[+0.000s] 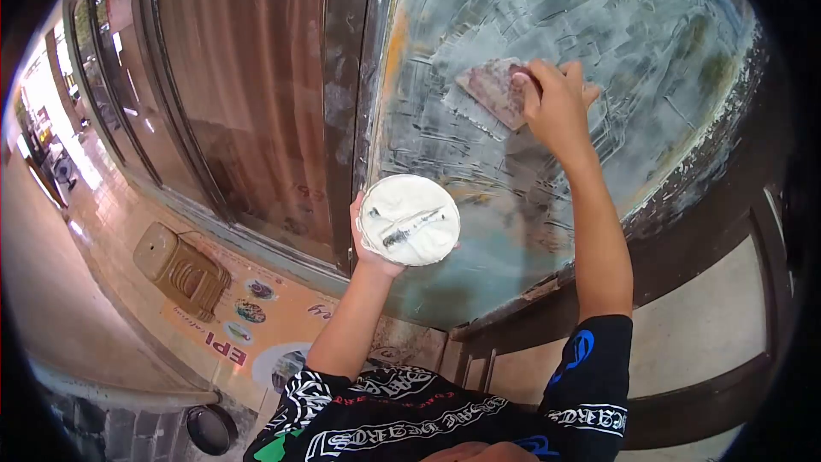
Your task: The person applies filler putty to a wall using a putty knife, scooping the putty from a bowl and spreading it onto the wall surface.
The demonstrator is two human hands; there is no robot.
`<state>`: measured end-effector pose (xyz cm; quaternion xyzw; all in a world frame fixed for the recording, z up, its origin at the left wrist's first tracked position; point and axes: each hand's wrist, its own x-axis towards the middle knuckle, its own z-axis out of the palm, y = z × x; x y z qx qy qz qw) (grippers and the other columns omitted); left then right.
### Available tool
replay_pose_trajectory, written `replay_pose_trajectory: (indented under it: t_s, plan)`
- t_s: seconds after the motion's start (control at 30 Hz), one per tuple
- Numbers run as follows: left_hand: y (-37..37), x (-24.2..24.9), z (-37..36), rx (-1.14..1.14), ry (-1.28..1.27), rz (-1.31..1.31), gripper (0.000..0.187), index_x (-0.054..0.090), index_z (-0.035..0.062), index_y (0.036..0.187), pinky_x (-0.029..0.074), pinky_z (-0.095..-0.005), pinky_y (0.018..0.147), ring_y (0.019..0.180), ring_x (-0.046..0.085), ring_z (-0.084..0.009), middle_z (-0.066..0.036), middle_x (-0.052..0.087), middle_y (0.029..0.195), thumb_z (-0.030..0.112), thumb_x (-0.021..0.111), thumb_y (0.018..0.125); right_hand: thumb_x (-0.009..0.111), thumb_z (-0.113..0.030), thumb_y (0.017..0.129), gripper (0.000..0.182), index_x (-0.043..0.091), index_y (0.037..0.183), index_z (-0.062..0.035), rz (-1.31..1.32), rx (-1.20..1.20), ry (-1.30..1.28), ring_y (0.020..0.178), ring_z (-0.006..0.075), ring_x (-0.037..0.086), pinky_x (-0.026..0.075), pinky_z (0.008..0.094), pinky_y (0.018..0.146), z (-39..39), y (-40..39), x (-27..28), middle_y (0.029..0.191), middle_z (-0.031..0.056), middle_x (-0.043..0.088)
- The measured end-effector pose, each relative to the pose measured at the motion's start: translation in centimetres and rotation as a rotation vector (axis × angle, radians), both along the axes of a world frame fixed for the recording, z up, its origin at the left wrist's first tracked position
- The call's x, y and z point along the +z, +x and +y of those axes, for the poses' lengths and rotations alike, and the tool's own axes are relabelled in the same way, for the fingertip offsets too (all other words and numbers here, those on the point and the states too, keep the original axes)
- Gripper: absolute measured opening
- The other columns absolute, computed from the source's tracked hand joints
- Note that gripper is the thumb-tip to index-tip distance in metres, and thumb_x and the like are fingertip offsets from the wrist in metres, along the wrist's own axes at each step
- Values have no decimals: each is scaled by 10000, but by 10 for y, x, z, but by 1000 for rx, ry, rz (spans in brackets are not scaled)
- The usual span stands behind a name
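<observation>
My left hand (376,260) is wrapped under and around a round tub (363,235) filled with white paste (410,201). Grey-black smears mark the middle of the paste. Higher up and to the right, my right hand (560,107) grips a flat, roughly triangular putty knife (493,96). Its blade lies against the grey-green wall (513,248), or very close to it, and carries whitish and reddish-brown residue. Streaks of pale filler cover much of the wall's upper part. The knife's handle is mostly hidden by my fingers.
A dark-framed glass door (342,77) with a brown curtain (248,60) stands left of the wall. On the floor lie a printed orange banner (197,316) and a brown plastic stool (182,269). Dark-framed panels (701,334) are at right; a round black object (211,429) is at lower left.
</observation>
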<state>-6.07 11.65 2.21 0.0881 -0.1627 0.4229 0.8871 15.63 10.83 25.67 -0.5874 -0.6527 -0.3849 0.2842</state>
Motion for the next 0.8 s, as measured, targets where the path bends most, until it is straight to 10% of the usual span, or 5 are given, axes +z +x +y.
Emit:
replay_pose_trajectory:
  t_s: [0.8]
  plan:
    - [-5, -3, 0, -12, -70, 88, 778, 516, 107, 1459, 326, -862, 963, 1311, 472, -536, -218, 477, 1510, 673, 452, 928, 652, -276, 942, 123, 702, 943, -163, -141, 65, -59, 1007, 291, 506, 307, 557, 847, -1, 0, -39, 935, -22, 693]
